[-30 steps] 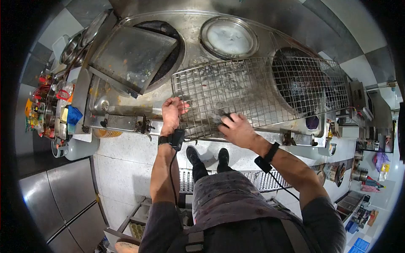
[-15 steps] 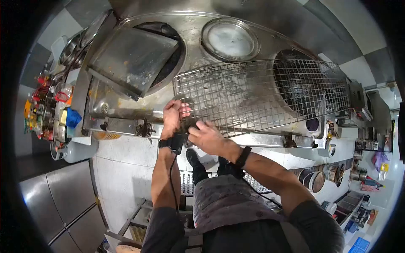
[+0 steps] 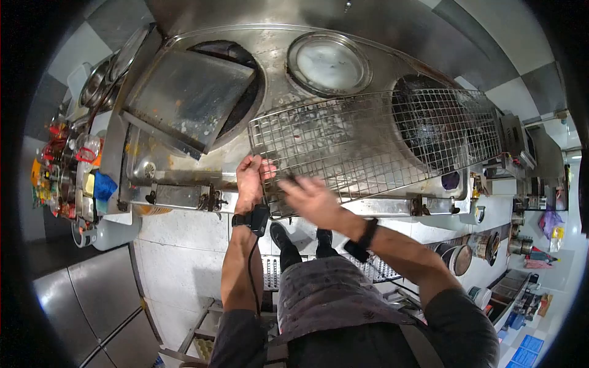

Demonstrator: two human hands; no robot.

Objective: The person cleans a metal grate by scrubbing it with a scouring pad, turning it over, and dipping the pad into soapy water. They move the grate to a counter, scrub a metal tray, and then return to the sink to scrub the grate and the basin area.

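Note:
A long wire grid rack (image 3: 343, 144) lies slanted over the steel cooking counter, its right part above a dark round burner. My left hand (image 3: 250, 176) is closed on the rack's near left edge, fingers curled around the wire. Just to the right, my right hand (image 3: 311, 199) is over the rack's near edge, blurred by motion, with fingers spread; something small and dark shows by its fingertips, too smeared to make out.
A flat metal tray (image 3: 187, 98) rests tilted over the left burner. Behind the rack sits a round pan (image 3: 329, 63) with whitish liquid. Bottles and bowls crowd the far left. Buckets (image 3: 455, 259) stand on the floor at right.
My right hand has shifted slightly right and its fingers have spread. My left hand keeps its place at the rack's edge. The view has tilted a little.

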